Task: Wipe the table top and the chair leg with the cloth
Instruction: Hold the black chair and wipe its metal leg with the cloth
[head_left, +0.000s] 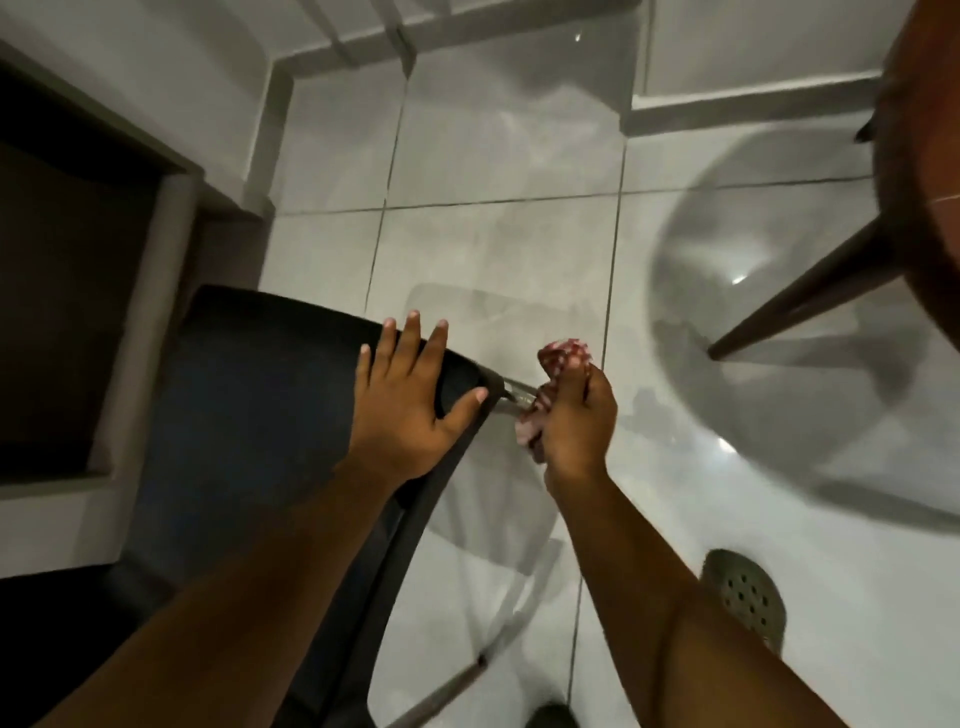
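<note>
Cloth (558, 364) is bunched in the clenched right hand (574, 421) against the chair leg (514, 397); left hand (410, 395) lies flat, released, on the chair seat (249, 415).

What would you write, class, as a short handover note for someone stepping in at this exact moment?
Left hand: open, flat on the black chair seat, steadying it.
Right hand: shut on the red-and-white cloth, pressed around the metal chair leg just below the seat corner.
Wooden table: at the upper right edge, untouched now.
Done: leg wiping is under way; whether the table top is wiped cannot be told.
Left: finish the leg, then check the table top.
</note>
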